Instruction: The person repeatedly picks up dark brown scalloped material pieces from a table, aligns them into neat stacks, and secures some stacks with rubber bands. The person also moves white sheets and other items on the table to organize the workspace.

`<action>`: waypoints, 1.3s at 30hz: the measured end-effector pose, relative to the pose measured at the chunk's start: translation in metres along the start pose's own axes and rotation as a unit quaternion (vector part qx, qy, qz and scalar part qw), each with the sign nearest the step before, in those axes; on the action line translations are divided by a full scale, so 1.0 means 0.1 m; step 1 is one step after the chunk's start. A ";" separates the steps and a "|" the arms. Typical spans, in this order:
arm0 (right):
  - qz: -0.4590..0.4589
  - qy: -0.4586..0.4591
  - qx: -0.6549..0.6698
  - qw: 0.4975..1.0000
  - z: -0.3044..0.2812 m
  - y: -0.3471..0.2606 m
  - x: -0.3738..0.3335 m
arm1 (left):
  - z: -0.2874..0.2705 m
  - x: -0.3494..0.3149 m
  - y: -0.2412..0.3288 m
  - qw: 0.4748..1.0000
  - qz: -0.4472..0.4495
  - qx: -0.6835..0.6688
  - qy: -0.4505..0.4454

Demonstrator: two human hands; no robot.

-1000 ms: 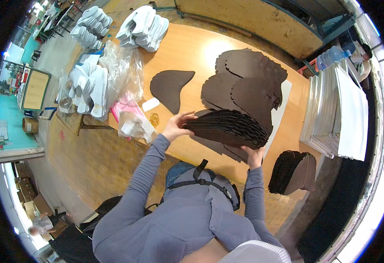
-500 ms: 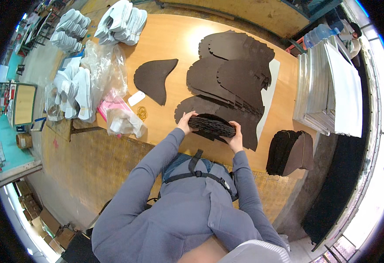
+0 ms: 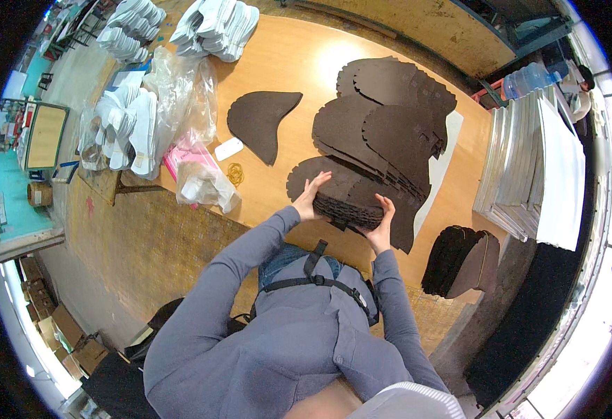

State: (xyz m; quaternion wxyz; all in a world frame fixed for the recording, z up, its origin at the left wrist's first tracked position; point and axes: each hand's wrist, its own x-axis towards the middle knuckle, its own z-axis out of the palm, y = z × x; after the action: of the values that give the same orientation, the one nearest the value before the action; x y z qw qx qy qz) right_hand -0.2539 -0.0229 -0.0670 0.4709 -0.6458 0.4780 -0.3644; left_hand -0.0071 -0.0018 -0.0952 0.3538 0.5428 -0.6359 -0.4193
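Observation:
Between my hands is a thick stack of dark brown curved sheet pieces (image 3: 348, 210), its layered edges facing me, low over the near part of the table. My left hand (image 3: 311, 197) touches the stack's left end with its fingers stretched out and apart. At the right end, my right hand (image 3: 380, 229) rests against the stack, fingers extended upward. Whether the stack's underside touches the table is hidden. Just beyond lie overlapping piles of matching scalloped brown pieces (image 3: 396, 136). A single brown piece (image 3: 260, 122) lies apart to the left.
On the wooden table (image 3: 278, 56) are yellow rubber bands (image 3: 235, 174), a white tag (image 3: 228, 149) and plastic bags (image 3: 180, 98). Bundled brown pieces (image 3: 461, 262) stand at the right corner, near stacked white boards (image 3: 529, 167). Pale cut pieces (image 3: 215, 28) sit at the far left.
The stack has tipped from a steeper tilt to lying flatter. My fingers have straightened from curling around its ends. The whole view has shifted slightly.

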 end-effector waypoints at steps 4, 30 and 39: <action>-0.012 -0.061 -0.131 0.989 -0.15 0.07 0.00 | -0.11 -0.09 0.02 0.996 -0.005 -0.016 -0.092; 0.254 -0.263 0.011 0.930 0.00 -0.20 1.02 | -0.47 -0.17 0.27 0.772 -0.350 -0.525 0.071; 0.244 -0.144 0.025 0.959 0.21 -0.02 1.24 | -1.37 0.37 0.34 0.784 -0.246 -0.510 0.254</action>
State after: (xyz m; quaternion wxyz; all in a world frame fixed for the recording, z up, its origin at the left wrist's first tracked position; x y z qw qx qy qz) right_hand -0.1998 -0.1362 -0.0688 0.6253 -0.5432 0.5390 -0.1531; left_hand 0.0981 -0.0566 -0.0100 0.6126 0.5084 -0.0614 -0.6020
